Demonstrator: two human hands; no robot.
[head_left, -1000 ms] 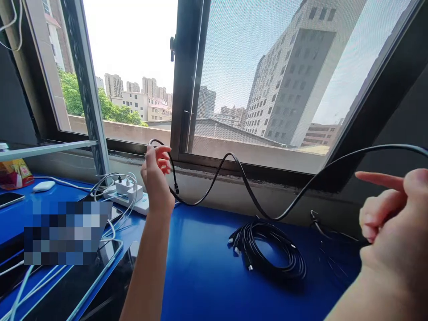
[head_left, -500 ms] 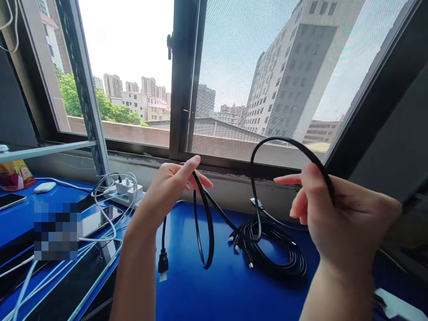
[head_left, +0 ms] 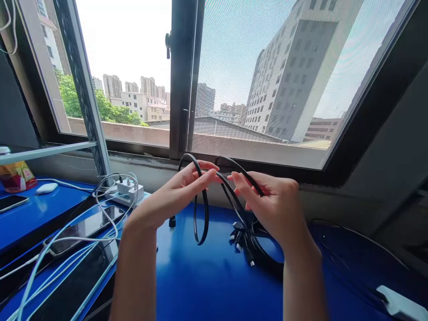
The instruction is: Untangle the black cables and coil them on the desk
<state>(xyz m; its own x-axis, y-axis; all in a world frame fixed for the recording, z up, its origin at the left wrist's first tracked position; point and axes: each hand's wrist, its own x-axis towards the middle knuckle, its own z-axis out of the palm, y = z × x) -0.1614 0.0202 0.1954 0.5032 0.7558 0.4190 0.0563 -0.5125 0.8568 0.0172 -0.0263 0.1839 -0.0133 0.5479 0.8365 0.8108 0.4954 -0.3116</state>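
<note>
My left hand is closed on a black HDMI cable, its thumb and fingers pinching a loop that hangs below the palm. Fingertips of my right hand grip another stretch of this cable, close beside the left fingertips. Behind my left wrist, one black plug dangles partly hidden. Below the hands a coil of black cables with several small silver-tipped plugs lies on the blue tabletop; my right hand and forearm cover part of it.
On the left lie phones, tangled white cables and a power strip with white chargers. A metal shelf post rises before the window. A white object sits at lower right.
My right hand has moved left with the cable, nearly meeting my left hand. The right-hand loop has become smaller and lower. The hanging plug has risen behind my left wrist.
</note>
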